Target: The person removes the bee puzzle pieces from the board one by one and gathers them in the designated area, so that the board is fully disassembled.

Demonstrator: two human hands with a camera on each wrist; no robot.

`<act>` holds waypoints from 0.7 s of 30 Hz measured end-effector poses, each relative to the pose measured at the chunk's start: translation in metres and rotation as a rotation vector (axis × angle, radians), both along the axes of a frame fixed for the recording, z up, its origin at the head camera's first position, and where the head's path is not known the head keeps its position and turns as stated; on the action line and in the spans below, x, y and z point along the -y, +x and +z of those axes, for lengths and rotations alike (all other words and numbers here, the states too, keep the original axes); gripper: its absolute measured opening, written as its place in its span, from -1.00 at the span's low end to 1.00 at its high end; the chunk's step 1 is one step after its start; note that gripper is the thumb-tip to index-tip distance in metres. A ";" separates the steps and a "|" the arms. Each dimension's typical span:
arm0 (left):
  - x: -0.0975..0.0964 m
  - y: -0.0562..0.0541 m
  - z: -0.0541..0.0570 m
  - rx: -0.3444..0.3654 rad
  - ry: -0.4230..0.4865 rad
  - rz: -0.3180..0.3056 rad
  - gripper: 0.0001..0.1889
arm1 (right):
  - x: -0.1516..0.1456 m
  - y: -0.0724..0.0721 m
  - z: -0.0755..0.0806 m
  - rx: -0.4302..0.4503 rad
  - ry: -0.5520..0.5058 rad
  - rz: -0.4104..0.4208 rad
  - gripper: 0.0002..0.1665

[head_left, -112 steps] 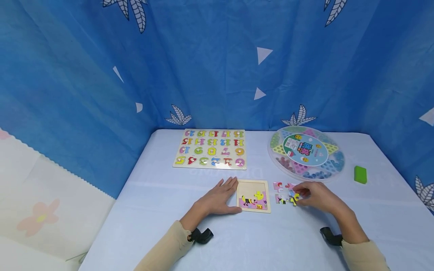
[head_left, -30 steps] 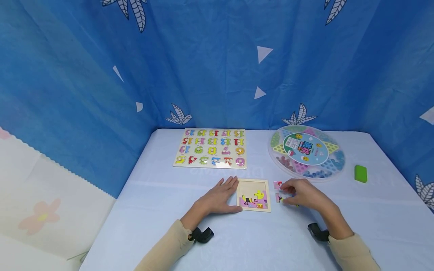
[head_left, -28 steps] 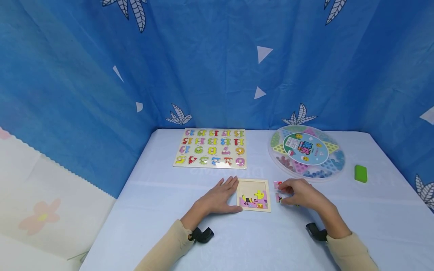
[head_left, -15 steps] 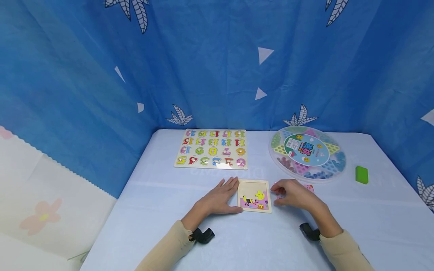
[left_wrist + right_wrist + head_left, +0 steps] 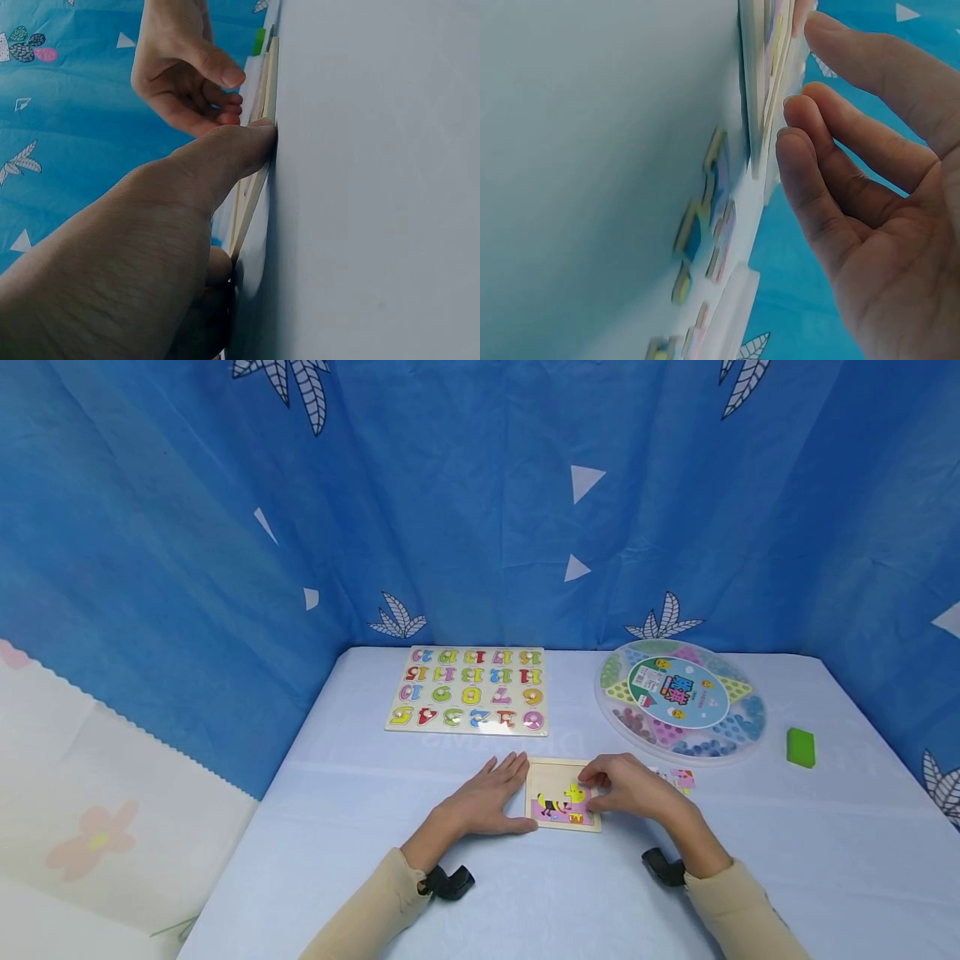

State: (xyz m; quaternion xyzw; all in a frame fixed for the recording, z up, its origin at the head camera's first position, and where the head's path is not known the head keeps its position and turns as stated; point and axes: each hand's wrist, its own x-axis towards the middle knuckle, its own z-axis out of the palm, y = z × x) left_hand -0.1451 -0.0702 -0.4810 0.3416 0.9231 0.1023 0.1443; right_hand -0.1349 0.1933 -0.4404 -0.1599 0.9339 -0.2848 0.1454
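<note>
A small square wooden jigsaw tray (image 5: 547,774), partly filled with a bee picture, lies in the middle of the table. My left hand (image 5: 483,802) rests along its left side, fingers at the far left corner and thumb on the near edge. Over the tray's right edge hovers my right hand (image 5: 637,789), thumb and fingers bent and apart; both wrist views show nothing between them. Loose jigsaw pieces (image 5: 682,779) lie to the right of the tray, partly hidden by that hand. The right wrist view shows several pieces (image 5: 694,232) on the cloth.
Behind the tray lies a number puzzle board (image 5: 468,693) with colourful numerals. A round clear-lidded game box (image 5: 678,693) stands at the back right, with a green block (image 5: 800,747) beyond it. A blue curtain (image 5: 480,527) hangs behind the table.
My right hand has moved left, from the loose pieces to above the tray's right edge. Pieces at the right have come into view again. The left hand and the tray stay in place.
</note>
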 end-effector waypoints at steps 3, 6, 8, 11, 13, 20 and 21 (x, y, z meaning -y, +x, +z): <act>0.000 0.000 0.000 -0.002 0.001 0.004 0.04 | 0.003 -0.002 -0.002 -0.002 0.003 0.011 -0.60; 0.000 0.001 0.000 0.000 0.003 0.007 0.04 | 0.004 -0.003 -0.003 0.005 0.012 0.011 -0.60; 0.000 0.001 0.001 0.003 0.003 0.008 0.04 | 0.005 -0.004 -0.003 0.008 0.019 0.011 -0.59; 0.000 0.001 0.001 0.003 0.004 0.009 0.04 | 0.006 -0.005 -0.003 0.022 0.034 0.000 -0.59; 0.000 0.001 0.001 0.000 0.003 0.008 0.04 | 0.007 -0.006 -0.003 0.035 0.042 -0.010 -0.59; 0.000 0.000 0.000 0.005 0.002 0.010 0.04 | 0.008 -0.008 -0.003 0.050 0.056 -0.005 -0.60; 0.000 -0.001 0.000 0.004 0.001 0.011 0.04 | 0.008 -0.008 -0.003 0.050 0.057 -0.005 -0.60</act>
